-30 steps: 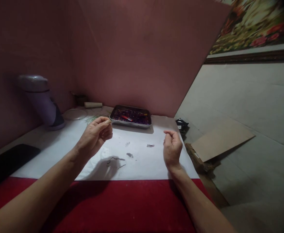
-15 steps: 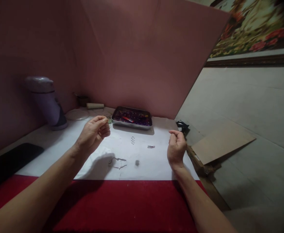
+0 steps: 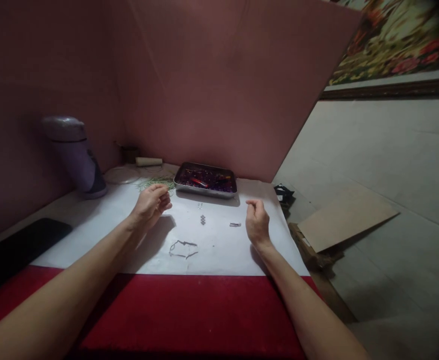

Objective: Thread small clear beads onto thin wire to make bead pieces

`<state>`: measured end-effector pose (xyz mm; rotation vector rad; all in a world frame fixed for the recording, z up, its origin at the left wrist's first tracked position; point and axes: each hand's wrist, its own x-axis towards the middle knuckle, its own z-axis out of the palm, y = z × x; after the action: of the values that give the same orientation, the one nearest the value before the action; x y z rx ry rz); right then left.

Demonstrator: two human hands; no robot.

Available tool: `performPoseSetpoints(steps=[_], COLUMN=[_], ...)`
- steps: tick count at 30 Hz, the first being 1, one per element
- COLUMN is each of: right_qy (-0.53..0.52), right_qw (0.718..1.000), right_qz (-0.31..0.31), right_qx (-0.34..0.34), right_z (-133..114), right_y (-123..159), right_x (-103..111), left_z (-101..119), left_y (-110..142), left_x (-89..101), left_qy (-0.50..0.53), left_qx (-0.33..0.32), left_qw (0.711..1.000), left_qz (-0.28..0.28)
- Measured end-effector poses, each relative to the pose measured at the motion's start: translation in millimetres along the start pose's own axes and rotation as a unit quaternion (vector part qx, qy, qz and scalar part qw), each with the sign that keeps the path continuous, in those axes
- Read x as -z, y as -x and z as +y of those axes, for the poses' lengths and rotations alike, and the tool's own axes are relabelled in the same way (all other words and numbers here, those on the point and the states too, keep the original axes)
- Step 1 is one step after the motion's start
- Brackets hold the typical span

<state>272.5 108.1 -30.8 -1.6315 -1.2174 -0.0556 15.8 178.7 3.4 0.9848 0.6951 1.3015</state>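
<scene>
My left hand (image 3: 152, 201) is raised above the white paper, thumb and index finger pinched together; what they hold is too thin to make out. My right hand (image 3: 257, 220) is closed in a similar pinch on the other side, its grip also too fine to see. Between them is a small grey lattice-like piece of beadwork (image 3: 203, 220), with faint pale bits (image 3: 200, 205) just beyond it. I cannot tell whether it hangs from a thread or lies on the paper. Left of my right hand lies a small metal clasp-like piece (image 3: 235, 224). Nearer me is a dark, thin loop-shaped strand (image 3: 183, 249).
A metal tray (image 3: 206, 192) of dark purple beads holds a red-handled tool (image 3: 199, 183). Behind my left hand lie green thread strands (image 3: 155, 183) and a pale roll (image 3: 149, 161). A purple flask (image 3: 77, 157) and black flat object (image 3: 26, 245) stand left. Cardboard (image 3: 349, 217) leans right.
My right hand has moved left, closer to my left hand. The left has shifted slightly. The dark blurred spot on the paper is gone, and the lattice piece looks darker and slightly lower.
</scene>
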Motion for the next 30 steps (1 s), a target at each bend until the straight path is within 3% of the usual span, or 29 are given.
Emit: performPoseSetpoints(steps=[2, 7, 12, 20, 30], right_qy=[0.005, 0.016, 0.01, -0.145, -0.182], right_qw=[0.999, 0.99, 0.981, 0.964, 0.948], right_qz=[-0.038, -0.14, -0.19, -0.222, -0.261], right_qx=[0.005, 0.022, 0.033, 0.022, -0.028], right_z=[3, 6, -7, -41, -48], right_y=[2, 11, 18, 39, 60], right_x=[1, 9, 14, 17, 8], left_z=[-6, -15, -13, -19, -25], left_y=[2, 12, 20, 38, 45], left_x=[1.6, 1.0, -6.7, -18.3, -27.1], left_qy=[-0.031, -0.065, -0.076, -0.142, -0.045], left_qx=[0.025, 0.127, 0.158, 0.198, 0.208], left_qw=[0.999, 0.989, 0.983, 0.965, 0.972], left_qz=[0.007, -0.037, -0.046, -0.101, -0.096])
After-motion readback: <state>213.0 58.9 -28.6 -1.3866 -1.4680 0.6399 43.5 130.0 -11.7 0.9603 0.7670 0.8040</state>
